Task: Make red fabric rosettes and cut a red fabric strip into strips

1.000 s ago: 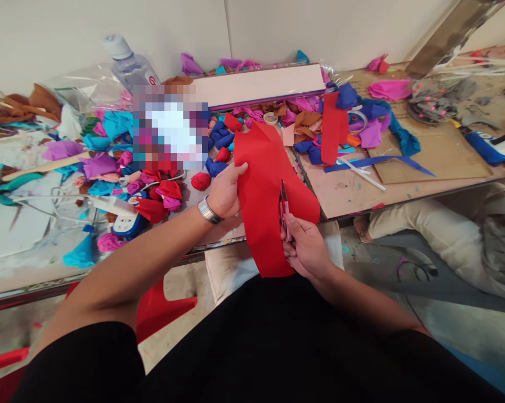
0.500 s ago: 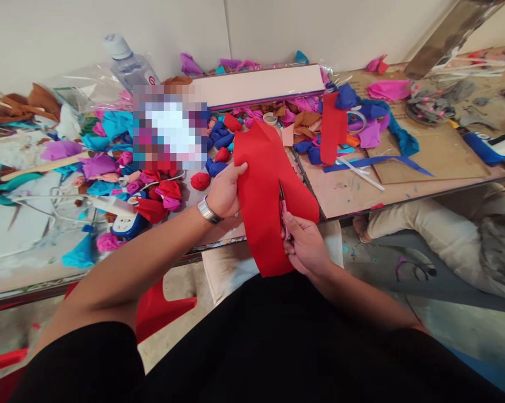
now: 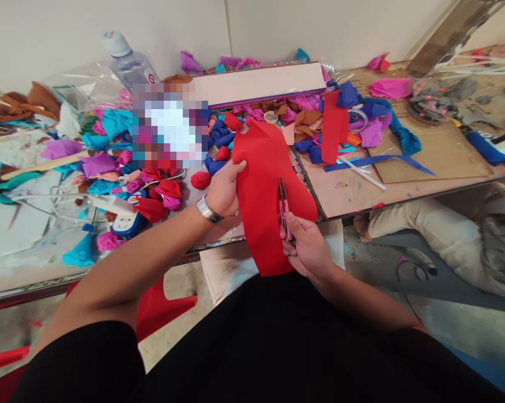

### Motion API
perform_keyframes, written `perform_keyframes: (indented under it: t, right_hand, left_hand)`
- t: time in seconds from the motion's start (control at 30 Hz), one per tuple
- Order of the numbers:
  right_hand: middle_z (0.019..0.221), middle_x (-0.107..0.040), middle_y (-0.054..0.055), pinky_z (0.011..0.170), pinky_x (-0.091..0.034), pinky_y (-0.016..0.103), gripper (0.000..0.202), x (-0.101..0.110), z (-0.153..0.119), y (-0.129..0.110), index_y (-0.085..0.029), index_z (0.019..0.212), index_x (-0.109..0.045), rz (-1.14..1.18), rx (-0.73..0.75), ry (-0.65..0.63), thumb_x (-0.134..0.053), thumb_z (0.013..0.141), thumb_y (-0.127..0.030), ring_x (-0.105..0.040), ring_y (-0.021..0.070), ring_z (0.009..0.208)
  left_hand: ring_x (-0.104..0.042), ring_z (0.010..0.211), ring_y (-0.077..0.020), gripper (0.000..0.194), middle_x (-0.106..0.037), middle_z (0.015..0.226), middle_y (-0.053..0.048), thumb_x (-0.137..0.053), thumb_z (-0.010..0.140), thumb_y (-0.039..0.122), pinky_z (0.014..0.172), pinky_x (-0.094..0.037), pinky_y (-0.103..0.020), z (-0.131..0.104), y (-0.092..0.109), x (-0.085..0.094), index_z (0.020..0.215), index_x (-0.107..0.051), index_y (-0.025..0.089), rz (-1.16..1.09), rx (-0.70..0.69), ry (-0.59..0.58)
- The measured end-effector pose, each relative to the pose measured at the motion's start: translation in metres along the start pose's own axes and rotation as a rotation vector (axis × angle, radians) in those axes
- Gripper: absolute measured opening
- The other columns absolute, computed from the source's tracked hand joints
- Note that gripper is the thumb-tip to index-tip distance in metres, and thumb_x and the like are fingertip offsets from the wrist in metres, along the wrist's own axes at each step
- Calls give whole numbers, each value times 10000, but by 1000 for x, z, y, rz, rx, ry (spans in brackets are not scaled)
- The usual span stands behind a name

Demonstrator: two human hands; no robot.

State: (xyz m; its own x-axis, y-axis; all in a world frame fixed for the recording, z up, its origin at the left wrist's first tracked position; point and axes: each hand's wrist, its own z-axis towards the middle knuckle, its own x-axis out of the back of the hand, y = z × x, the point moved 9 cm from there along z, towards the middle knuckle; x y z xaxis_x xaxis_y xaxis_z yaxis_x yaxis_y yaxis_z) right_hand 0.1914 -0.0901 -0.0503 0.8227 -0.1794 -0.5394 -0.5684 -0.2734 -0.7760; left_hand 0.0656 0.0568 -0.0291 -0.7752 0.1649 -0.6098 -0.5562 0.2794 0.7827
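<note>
My left hand (image 3: 224, 191) pinches the left edge of a large red sheet (image 3: 258, 207), thumb on top and fingers underneath. It may be paper or thin fabric; I cannot tell which. My right hand (image 3: 306, 242) is closed around the pink handles of a pair of scissors (image 3: 284, 210). The blades point away from me and lie in a cut that splits the sheet's near part, with one flap spreading to the right. The sheet hangs over the table's front edge towards my lap.
Crumpled colored pieces (image 3: 101, 165) cover much of the table. A bottle (image 3: 130, 64) stands at the back left, near a pale board (image 3: 256, 84). A power strip (image 3: 129, 221) lies at left. A tape roll (image 3: 357, 119) is at right. Another person's leg (image 3: 420, 215) shows beyond.
The scissor blades have parted and show more above the red sheet. My left hand keeps its hold in nearly the same place.
</note>
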Motion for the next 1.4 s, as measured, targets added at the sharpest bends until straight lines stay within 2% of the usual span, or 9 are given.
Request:
perform_keyframes:
  t: [0.1, 0.33, 0.53, 1.0, 1.4]
  right_hand:
    - [545, -498, -77, 388, -214, 199, 599, 0, 1, 1, -175, 642, -631, 5, -6, -1, -938, 760, -676, -345, 18, 373]
    - [632, -586, -56, 382, -194, 189, 583, 2, 3, 1, -164, 656, -638, 39, -5, 9, -971, 736, -636, -365, 3, 373]
    - [490, -434, -93, 387, -206, 191, 605, 5, 3, 6, -177, 632, -624, 20, -30, 3, -947, 749, -674, -328, 23, 361]
    - [619, -560, -70, 373, -180, 196, 609, 6, 16, -6, -179, 674, -621, 16, 8, 35, -982, 698, -669, -351, 9, 366]
    - [605, -549, -64, 383, -170, 194, 593, 7, 19, -5, -172, 660, -637, 6, 32, 17, -964, 736, -661, -354, 6, 374]
  left_hand:
    - [-696, 1411, -307, 211, -842, 1222, -68, -689, 906, 245, 1223, -564, -469, 0, -1, 0, 1110, -726, 211, -12, 7, -11]
    - [-705, 1399, -310, 208, -849, 1185, -66, -693, 889, 237, 1221, -569, -464, -1, 1, -3, 1093, -723, 205, -7, -2, -9]
    - [-703, 1400, -313, 178, -852, 1139, -59, -731, 868, 239, 1226, -565, -454, 0, 2, -2, 1042, -722, 204, 3, -10, 4]
    - [-738, 1326, -348, 319, -841, 1190, -84, -812, 819, 270, 1185, -582, -493, -3, -6, -4, 1117, -738, 184, 6, 53, -23]
    - [-772, 1253, -333, 233, -852, 1133, -53, -804, 802, 259, 1119, -626, -478, -3, -5, -1, 1012, -722, 200, 31, 22, -32]
